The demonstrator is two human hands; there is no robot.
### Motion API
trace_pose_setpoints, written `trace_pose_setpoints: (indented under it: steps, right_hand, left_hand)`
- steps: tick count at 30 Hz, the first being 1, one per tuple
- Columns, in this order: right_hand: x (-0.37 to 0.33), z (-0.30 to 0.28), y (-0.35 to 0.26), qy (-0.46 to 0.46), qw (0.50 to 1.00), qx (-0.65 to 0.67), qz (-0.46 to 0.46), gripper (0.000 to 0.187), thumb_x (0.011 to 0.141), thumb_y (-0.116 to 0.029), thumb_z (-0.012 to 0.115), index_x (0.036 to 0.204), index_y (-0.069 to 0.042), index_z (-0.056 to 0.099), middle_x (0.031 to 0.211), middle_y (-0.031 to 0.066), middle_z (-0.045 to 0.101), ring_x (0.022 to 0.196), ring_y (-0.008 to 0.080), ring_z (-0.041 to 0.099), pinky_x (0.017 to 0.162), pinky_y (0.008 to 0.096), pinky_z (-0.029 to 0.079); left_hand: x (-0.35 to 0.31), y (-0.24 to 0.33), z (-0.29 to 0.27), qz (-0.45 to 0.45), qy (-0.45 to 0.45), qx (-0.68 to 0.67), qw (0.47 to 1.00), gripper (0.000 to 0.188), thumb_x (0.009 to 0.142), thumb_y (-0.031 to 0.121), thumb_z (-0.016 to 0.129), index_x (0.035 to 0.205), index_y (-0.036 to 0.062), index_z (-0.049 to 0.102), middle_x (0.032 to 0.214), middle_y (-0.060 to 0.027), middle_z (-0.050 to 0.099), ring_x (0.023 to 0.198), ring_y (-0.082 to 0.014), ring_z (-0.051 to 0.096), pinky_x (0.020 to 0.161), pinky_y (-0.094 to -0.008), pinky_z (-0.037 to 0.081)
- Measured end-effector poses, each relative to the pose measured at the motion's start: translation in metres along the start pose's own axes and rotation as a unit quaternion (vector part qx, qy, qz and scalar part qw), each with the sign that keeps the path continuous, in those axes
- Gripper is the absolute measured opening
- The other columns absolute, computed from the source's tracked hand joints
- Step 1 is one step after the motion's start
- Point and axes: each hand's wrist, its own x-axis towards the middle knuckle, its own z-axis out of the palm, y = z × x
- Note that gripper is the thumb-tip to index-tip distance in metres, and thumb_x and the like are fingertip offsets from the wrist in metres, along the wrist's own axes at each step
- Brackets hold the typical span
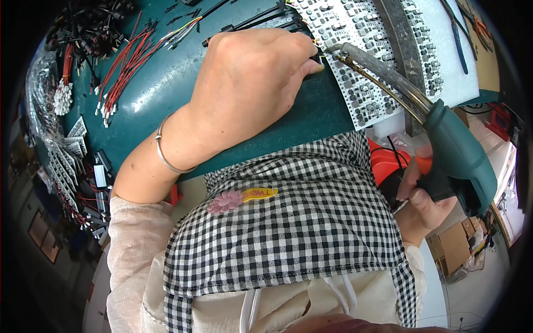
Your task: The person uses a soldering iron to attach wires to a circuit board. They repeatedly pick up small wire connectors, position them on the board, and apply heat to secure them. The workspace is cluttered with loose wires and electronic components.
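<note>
My left hand (250, 83) is closed in a pinch at the near-left edge of a white circuit board panel (361, 91). Its fingertips grip a thin wire (320, 54), mostly hidden by the fingers. The fingers of my right hand (426, 204) wrap round the handle of a green soldering gun (458, 147). The gun's long tip reaches left across the panel and ends close to my left fingertips, at the board's edge. A dark flat metal bar (401, 41) lies over the panel. Rows of small components cover the boards.
Red wires (130, 64) with white connectors lie on the green table (161, 91) at left, beside black cables (252, 22). White foam (466, 83) lies under the panel. Strips of boards (66, 161) and plastic wrap (41, 105) are at far left; a cardboard box (456, 247) stands lower right.
</note>
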Motion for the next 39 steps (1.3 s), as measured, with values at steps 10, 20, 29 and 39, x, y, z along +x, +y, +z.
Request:
trace_pose_setpoints:
  steps: [10,20,29,39]
  right_hand:
    - [-0.001,-0.005,0.005,-0.004,1.000,-0.003,-0.006,0.059,0.073,-0.024,0.081,0.107,0.009,0.046,0.054,0.0070,0.050,0.040,0.0139,0.046,0.039,0.0223,0.036]
    - [0.009,-0.022,-0.006,-0.033,0.993,0.109,0.004,0.073,0.068,-0.019,0.080,0.116,0.020,0.042,0.058,0.0095,0.051,0.038,0.0128,0.044,0.036,0.0218,0.037]
    - [0.010,-0.033,-0.002,-0.136,0.989,0.047,-0.024,0.074,0.082,-0.024,0.073,0.132,0.013,0.033,0.058,0.0037,0.047,0.043,0.0125,0.046,0.039,0.0238,0.041]
    - [0.003,-0.027,-0.002,-0.043,0.996,0.072,-0.024,0.075,0.070,-0.021,0.081,0.119,0.020,0.042,0.081,0.0177,0.054,0.041,0.0124,0.047,0.038,0.0220,0.038]
  left_hand:
    - [0.001,0.001,0.000,0.013,-0.001,0.024,1.000,0.018,0.069,0.007,0.081,0.083,0.0038,0.070,0.074,-0.0073,0.069,0.057,-0.0190,0.064,0.052,-0.0268,0.050]
    - [0.001,0.001,0.000,0.023,-0.001,0.027,0.999,0.018,0.069,0.007,0.081,0.084,0.0036,0.070,0.075,-0.0072,0.069,0.058,-0.0193,0.064,0.052,-0.0268,0.051]
    - [0.000,-0.001,0.001,0.030,-0.003,0.024,0.999,0.018,0.069,0.006,0.080,0.083,0.0033,0.069,0.075,-0.0075,0.069,0.059,-0.0201,0.065,0.053,-0.0272,0.051]
    - [0.005,-0.004,0.000,-0.040,-0.012,-0.036,0.998,0.018,0.072,0.009,0.080,0.087,0.0040,0.072,0.081,-0.0093,0.072,0.062,-0.0201,0.068,0.055,-0.0259,0.052]
